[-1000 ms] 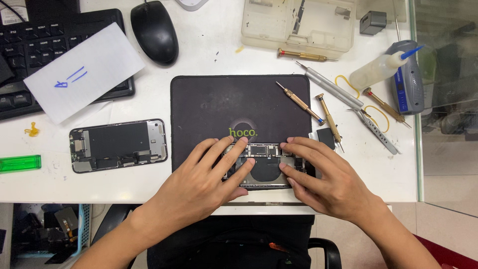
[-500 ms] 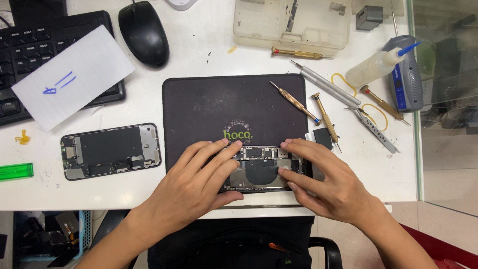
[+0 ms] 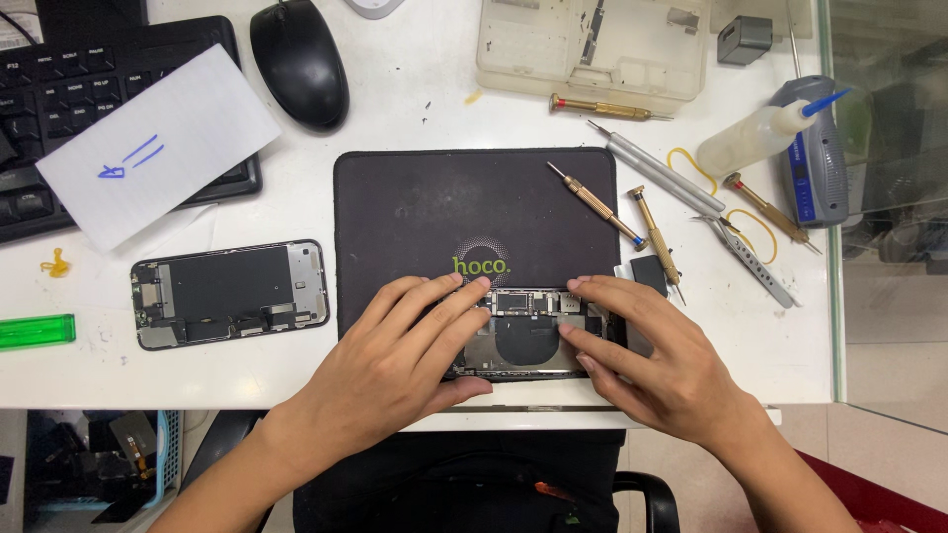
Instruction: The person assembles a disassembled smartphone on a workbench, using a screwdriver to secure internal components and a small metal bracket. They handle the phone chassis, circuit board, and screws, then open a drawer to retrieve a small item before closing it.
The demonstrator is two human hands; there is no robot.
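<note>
An opened phone body with bare circuit parts lies at the near edge of a black work mat. My left hand rests on its left end, fingers spread flat over it and thumb against its near side. My right hand covers its right end, fingertips pressing on the inner parts. Both hands hold the phone body down between them. A small black part sits just beyond my right fingers.
A detached phone screen panel lies face down left of the mat. Several brass screwdrivers, tweezers, a squeeze bottle and a clear parts box sit at the right and back. Keyboard, paper, mouse, green lighter left.
Both hands stay on the phone body with only slight finger shifts. The camera view has drifted a little.
</note>
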